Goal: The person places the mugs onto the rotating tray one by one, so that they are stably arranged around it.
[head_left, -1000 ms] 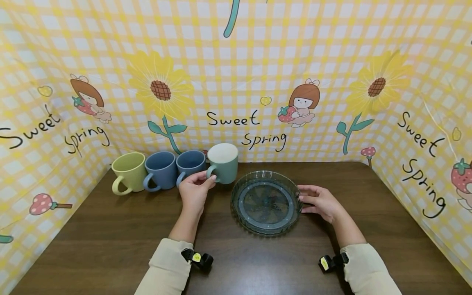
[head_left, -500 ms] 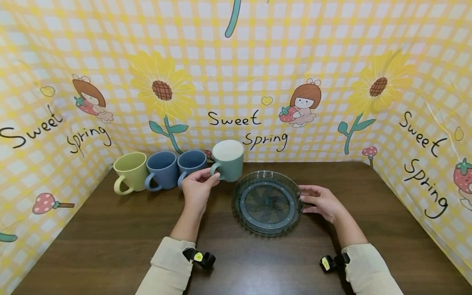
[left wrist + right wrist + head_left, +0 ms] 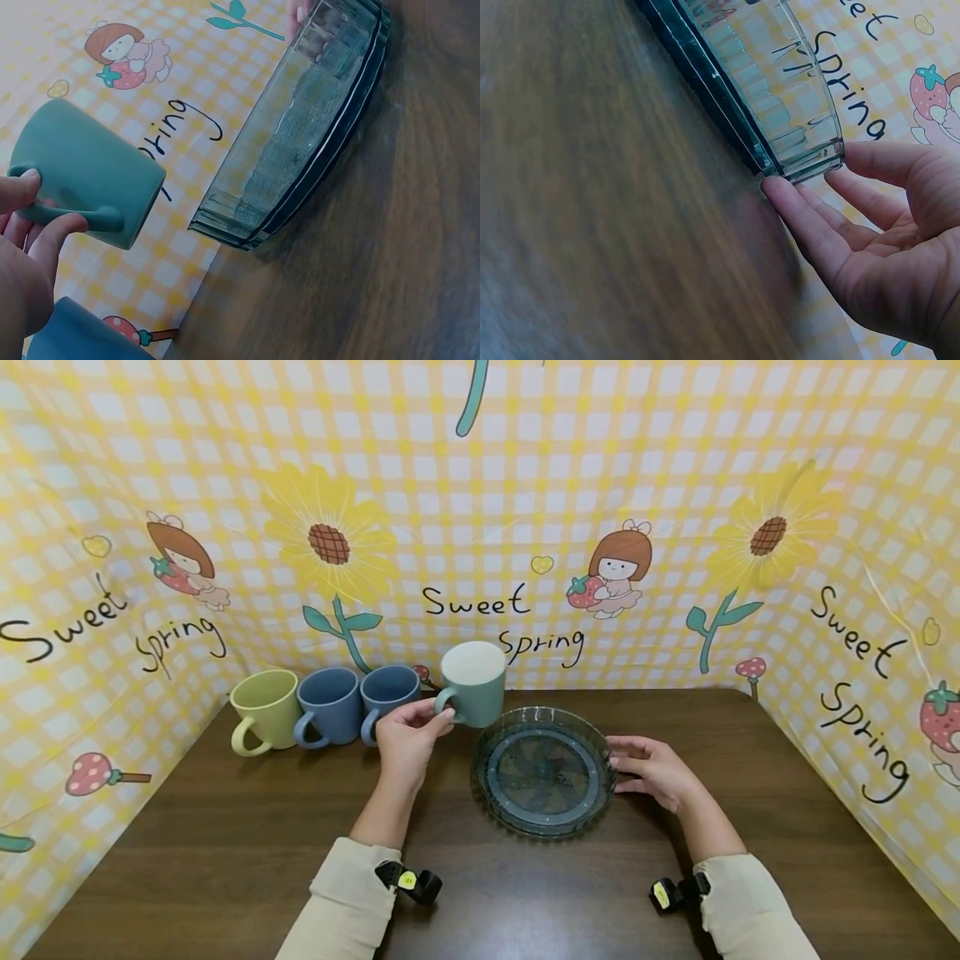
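My left hand point(image 3: 405, 745) pinches the handle of a green mug point(image 3: 477, 687) with a white inside. The mug is upright and held off the table, just behind the dish's left rim; the left wrist view shows the fingers on its handle point(image 3: 97, 217). A round, clear grey-green dish point(image 3: 543, 818) with a ribbed wall stands on the table between the hands. My right hand point(image 3: 656, 772) touches its right side from outside, fingers fairly straight. In the right wrist view, fingertips point(image 3: 776, 187) press against the dish's outer wall point(image 3: 810, 142).
Along the back left stand a yellow-green mug point(image 3: 266, 710), a blue mug point(image 3: 330, 710) and another blue mug point(image 3: 390, 689), side by side. A checked cloth point(image 3: 480, 510) rises behind and beside the brown wooden table point(image 3: 495, 902).
My left hand has moved right and slightly up with the green mug, from beside the second blue mug to behind the dish's left rim. Right hand and dish stay put.
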Available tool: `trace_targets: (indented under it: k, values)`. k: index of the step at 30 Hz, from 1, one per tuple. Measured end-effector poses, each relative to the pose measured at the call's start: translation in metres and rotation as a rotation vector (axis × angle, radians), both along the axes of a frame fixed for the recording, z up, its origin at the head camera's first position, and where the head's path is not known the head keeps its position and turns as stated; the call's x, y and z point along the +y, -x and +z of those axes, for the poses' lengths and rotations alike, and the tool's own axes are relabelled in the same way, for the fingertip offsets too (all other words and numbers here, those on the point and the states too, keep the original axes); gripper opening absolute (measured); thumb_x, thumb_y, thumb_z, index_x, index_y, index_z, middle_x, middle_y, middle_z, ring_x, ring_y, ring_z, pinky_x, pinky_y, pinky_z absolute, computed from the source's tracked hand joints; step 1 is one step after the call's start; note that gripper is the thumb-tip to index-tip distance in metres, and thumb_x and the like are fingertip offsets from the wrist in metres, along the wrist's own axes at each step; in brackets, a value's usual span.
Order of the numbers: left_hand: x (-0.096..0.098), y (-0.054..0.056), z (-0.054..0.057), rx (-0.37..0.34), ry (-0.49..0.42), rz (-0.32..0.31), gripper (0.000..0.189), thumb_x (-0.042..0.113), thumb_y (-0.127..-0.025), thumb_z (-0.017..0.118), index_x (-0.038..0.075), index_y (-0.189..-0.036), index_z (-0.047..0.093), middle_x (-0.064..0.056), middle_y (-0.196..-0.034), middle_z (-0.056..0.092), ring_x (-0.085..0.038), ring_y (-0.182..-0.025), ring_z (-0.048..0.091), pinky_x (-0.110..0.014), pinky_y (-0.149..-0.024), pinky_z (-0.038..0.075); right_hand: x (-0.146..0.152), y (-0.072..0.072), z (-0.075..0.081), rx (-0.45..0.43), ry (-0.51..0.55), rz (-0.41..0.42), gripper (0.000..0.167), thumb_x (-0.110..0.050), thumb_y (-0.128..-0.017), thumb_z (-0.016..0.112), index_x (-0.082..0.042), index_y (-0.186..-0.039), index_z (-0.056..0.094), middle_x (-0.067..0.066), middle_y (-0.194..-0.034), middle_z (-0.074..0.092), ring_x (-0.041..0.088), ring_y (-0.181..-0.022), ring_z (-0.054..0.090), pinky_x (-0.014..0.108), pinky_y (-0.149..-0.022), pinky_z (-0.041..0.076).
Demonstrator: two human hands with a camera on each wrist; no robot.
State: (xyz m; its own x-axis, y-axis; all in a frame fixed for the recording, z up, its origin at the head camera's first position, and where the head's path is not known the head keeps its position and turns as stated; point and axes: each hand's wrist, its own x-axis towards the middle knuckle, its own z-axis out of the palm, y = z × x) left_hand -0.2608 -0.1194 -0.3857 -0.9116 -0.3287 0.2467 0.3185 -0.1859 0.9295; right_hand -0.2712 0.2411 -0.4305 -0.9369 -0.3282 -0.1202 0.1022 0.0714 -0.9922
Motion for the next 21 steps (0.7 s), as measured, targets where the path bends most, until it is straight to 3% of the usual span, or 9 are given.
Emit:
trace_targets:
  k: [12,21]
  values:
    - [0.0011,0.0027,0.0025,0.003,0.001,-0.105,0.032,-0.008,-0.078,0.078,-0.019,-0.105,0.065,-0.007,-0.076,0.066,-0.015,-0.065,0.068,-0.035,-0.069,0.060,-0.0001,-0.0002,-0.0007,0.009,0.003,-0.002,0.055,-0.005,-0.097,0.058,0.011,-0.144,0.033,0.031,-0.142,0.038,0.024,-0.112,0.058,0.039,-0.079,0.058]
    - [0.0033,0.0066,0.0038,-0.019,0.012,-0.162,0.025,-0.013,-0.079,0.074,-0.018,-0.102,0.066,-0.007,-0.075,0.066,-0.014,-0.067,0.067,-0.035,-0.068,0.061,-0.0004,0.0000,-0.0019,0.009,0.007,0.003,0.057,-0.005,-0.097,0.059,0.012,-0.144,0.033,0.032,-0.144,0.035,0.023,-0.111,0.059,0.039,-0.080,0.058]
